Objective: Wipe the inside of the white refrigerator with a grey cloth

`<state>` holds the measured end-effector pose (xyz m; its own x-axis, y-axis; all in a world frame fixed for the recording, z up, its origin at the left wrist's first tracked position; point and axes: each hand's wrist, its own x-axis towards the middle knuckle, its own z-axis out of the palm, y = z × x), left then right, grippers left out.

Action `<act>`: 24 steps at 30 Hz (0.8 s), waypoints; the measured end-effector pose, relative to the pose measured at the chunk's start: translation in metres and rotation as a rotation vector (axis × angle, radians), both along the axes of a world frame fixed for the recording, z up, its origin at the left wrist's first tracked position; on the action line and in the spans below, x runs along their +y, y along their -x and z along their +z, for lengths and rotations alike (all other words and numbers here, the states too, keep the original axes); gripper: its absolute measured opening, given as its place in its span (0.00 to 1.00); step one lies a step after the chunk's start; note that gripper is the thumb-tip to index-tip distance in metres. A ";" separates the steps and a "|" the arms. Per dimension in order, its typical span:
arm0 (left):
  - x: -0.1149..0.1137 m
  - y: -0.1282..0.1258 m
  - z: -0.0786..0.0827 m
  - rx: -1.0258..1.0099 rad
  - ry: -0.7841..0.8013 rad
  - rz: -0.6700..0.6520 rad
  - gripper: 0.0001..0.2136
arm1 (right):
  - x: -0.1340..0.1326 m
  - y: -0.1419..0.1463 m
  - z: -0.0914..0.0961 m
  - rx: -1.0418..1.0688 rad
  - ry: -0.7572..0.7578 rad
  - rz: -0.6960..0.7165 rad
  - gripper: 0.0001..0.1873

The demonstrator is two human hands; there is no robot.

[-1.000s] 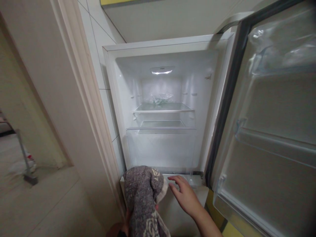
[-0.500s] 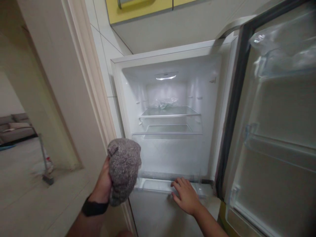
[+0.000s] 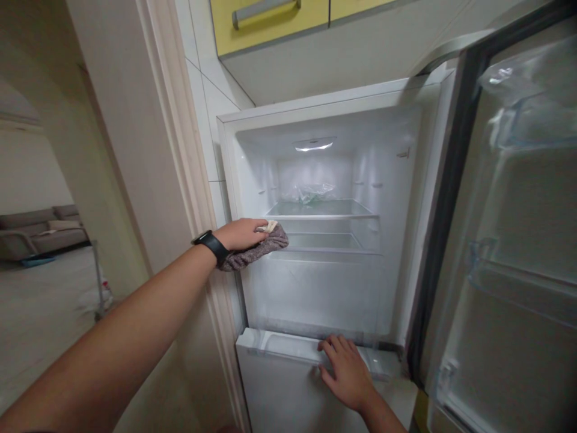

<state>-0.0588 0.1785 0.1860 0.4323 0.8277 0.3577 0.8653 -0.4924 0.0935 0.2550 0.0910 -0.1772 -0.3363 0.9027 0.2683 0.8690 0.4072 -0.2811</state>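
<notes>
My left hand point(image 3: 243, 233) is closed on a grey-brown cloth point(image 3: 255, 252) at the left front edge of the open fridge point(image 3: 232, 180). The cloth hangs below my fingers, and a pale corner of it sticks out near the fingertips. My right hand point(image 3: 345, 370) rests with bent, parted fingers on the top edge of the lower white drawer front point(image 3: 283, 385), holding nothing. Behind the left hand are the glass shelves point(image 3: 320, 208); a crumpled clear plastic bag point(image 3: 314, 192) lies on the upper one.
The fridge door point(image 3: 518, 210) stands wide on the right, with clear door bins point(image 3: 523, 288) and plastic film at its top. Yellow cabinets point(image 3: 270, 27) hang above. A door frame point(image 3: 180, 150) borders the left side, with a sofa point(image 3: 40, 231) in the room beyond.
My left hand has carried the cloth up and forward to the fridge's left edge and turned palm down. My right hand stays on the drawer's top edge. The view has shifted slightly.
</notes>
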 end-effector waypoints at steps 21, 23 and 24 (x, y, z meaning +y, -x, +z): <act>0.002 -0.176 -0.007 -0.087 0.096 -0.359 0.32 | 0.003 0.006 -0.003 0.013 -0.011 -0.041 0.19; -0.002 -0.192 -0.008 -0.092 0.082 -0.391 0.31 | 0.004 0.006 -0.004 0.007 -0.011 -0.042 0.19; -0.004 -0.200 -0.008 -0.094 0.079 -0.405 0.31 | 0.005 0.006 -0.005 0.005 -0.009 -0.041 0.19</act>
